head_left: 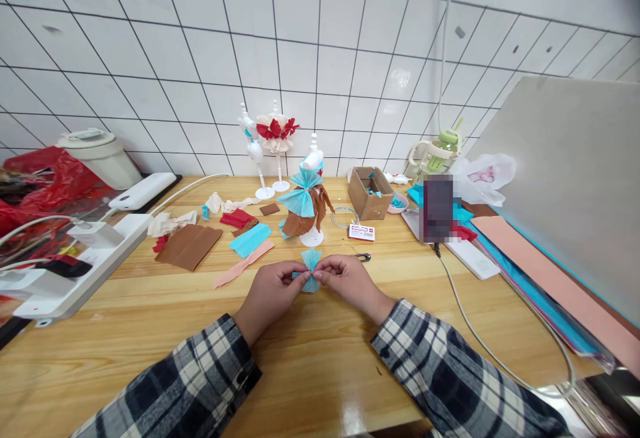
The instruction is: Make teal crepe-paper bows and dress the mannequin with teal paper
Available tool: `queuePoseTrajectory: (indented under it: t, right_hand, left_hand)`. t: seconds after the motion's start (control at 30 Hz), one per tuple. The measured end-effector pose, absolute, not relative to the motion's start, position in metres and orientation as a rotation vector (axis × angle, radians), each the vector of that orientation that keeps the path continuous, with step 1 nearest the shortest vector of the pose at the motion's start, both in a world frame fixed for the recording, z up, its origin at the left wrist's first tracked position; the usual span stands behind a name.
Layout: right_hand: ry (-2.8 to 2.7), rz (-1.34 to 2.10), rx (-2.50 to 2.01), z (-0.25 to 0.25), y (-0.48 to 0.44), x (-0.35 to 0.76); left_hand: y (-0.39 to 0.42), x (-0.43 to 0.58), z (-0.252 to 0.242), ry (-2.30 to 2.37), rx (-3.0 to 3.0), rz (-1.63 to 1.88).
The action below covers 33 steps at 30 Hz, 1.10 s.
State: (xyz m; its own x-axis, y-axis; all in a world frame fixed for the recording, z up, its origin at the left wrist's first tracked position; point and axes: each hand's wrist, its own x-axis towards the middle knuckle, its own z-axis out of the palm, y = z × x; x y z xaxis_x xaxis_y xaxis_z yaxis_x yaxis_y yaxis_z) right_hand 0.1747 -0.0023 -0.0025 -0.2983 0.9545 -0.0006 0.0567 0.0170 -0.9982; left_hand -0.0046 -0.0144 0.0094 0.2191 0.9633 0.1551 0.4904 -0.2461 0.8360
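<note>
A small blue crepe paper bow, gathered at its middle, is pinched between both hands above the table's front half. My left hand grips it from the left with thumb and fingers together. From the right, my right hand pinches it the same way. Just behind stands a small white mannequin on a round base, dressed in brown paper with a large blue paper fan. Left of the hands lie a blue paper piece and a pink paper strip.
Two more mannequins stand near the tiled wall. Brown paper and scraps lie left. A cardboard box, a staple box and a black clip-like tool are right. A power strip borders the left; a cable loops right.
</note>
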Motion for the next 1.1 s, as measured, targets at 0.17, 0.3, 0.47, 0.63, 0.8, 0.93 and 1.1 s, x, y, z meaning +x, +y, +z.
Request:
queuePoseTrajectory:
  t: [0.17, 0.3, 0.47, 0.63, 0.8, 0.93, 1.1]
  right_hand:
    - [-1.482, 1.387, -1.121, 0.000, -0.003, 0.176]
    - [-1.527, 1.371, -1.122, 0.001, -0.004, 0.176]
    - [-1.543, 1.413, -1.126, 0.001, -0.005, 0.176]
    - [-1.410, 1.686, -1.111, 0.000, -0.005, 0.179]
    - [-1.229, 1.888, -1.034, 0.006, -0.009, 0.178]
    - [-1.355, 1.567, -1.205, 0.007, -0.010, 0.175]
    - [-1.566, 1.028, -1.258, 0.005, -0.010, 0.179]
  left_hand:
    - [-0.013, -0.005, 0.007, 1.293, 1.764, 0.950]
    - [-0.014, -0.006, 0.009, 1.359, 1.835, 0.919]
    - [-0.019, -0.006, 0.016, 1.434, 2.072, 0.876]
    - [-0.019, -0.007, 0.017, 1.540, 2.223, 0.873]
    - [-0.014, -0.008, 0.012, 1.634, 2.064, 0.900]
    - [-0.010, -0.011, 0.014, 1.632, 1.944, 0.959]
    - [-0.005, -0.012, 0.016, 1.477, 1.609, 1.074]
